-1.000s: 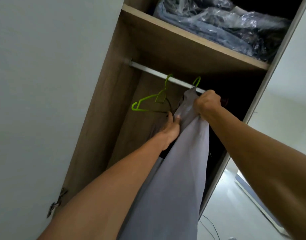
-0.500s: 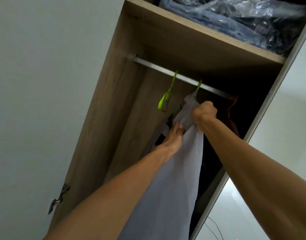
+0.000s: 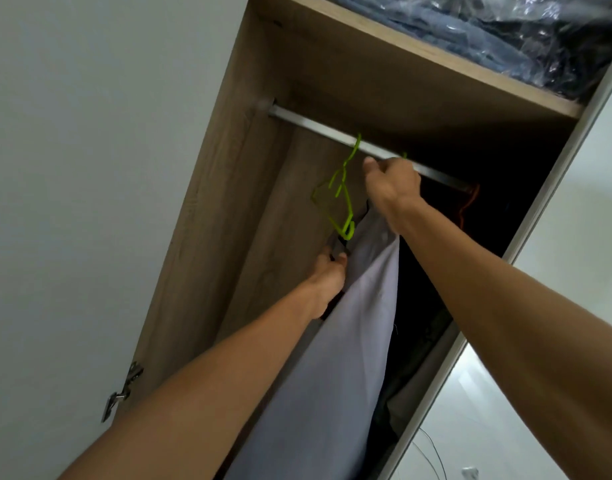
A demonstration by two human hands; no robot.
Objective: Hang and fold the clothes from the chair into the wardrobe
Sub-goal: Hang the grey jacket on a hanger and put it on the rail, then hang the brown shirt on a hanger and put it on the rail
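Note:
A light grey garment (image 3: 360,306) hangs inside the open wardrobe, below the metal rail (image 3: 315,128). My right hand (image 3: 391,183) is closed at the garment's top, right under the rail, where a bit of its green hanger hook (image 3: 405,155) shows. My left hand (image 3: 327,278) grips the garment's left edge lower down, fingers curled into the fabric beside something dark. An empty green hanger (image 3: 335,199) dangles from the rail just left of my right hand, twisted sideways.
Plastic-wrapped dark clothes (image 3: 505,36) lie on the wooden shelf (image 3: 384,50) above the rail. An orange hanger (image 3: 469,206) hangs further right in the dark interior. The white door (image 3: 72,202) with its hinge (image 3: 122,393) stands open on the left.
My right hand has risen from the garment's shoulder up to the rail. The empty green hanger has swung and turned. My left hand sits lower on the garment's edge.

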